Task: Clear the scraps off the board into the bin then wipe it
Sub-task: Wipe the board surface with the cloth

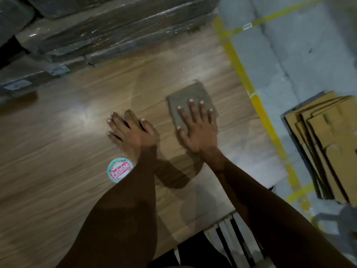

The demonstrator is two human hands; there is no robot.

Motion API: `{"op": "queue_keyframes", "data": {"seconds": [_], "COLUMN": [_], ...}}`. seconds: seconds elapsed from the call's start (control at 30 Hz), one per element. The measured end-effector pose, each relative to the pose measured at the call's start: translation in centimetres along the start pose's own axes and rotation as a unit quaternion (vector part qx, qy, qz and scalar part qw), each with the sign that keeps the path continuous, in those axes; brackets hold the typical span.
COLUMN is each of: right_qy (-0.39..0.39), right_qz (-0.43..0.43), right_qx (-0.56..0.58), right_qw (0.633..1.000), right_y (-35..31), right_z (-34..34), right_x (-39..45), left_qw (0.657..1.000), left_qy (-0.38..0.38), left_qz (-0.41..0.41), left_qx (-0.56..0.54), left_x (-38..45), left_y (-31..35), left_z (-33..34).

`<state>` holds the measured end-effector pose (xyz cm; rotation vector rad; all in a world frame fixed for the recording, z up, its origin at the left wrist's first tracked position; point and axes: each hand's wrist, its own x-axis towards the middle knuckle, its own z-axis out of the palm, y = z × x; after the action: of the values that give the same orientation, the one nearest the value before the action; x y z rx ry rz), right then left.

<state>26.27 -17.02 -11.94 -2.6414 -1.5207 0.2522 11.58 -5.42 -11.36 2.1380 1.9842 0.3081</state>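
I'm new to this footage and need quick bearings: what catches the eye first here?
Two bare hands lie flat on a wood-grain board: the right hand presses a grey cloth, the left hand rests beside it. A round Patelsa sticker sits by the left wrist; flattened cardboard lies far right.

The right hand presses flat on a grey cloth on the wooden board; the left hand rests flat beside it.

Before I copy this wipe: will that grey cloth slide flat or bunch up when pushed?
Probably slides: the square grey cloth lies flat under the spread right hand on the glossy wood-grain board. It looks thin and floppy, so uncovered edges may fold.
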Motion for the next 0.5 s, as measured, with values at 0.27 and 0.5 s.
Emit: {"op": "queue_keyframes", "data": {"seconds": [0.27, 0.5], "right_qy": [0.01, 0.024], "right_qz": [-0.088, 0.085], "right_qx": [-0.017, -0.01], "right_qw": [0.996, 0.996], "right_y": [1.2, 0.1], "right_z": [1.1, 2.0], "right_x": [-8.4, -14.1], "left_qw": [0.999, 0.999], "left_qy": [-0.042, -0.044], "left_qz": [0.008, 0.012], "left_qx": [0.012, 0.009], "left_x": [0.2, 0.1], "left_y": [-0.5, -0.6], "left_z": [0.1, 0.2]}}
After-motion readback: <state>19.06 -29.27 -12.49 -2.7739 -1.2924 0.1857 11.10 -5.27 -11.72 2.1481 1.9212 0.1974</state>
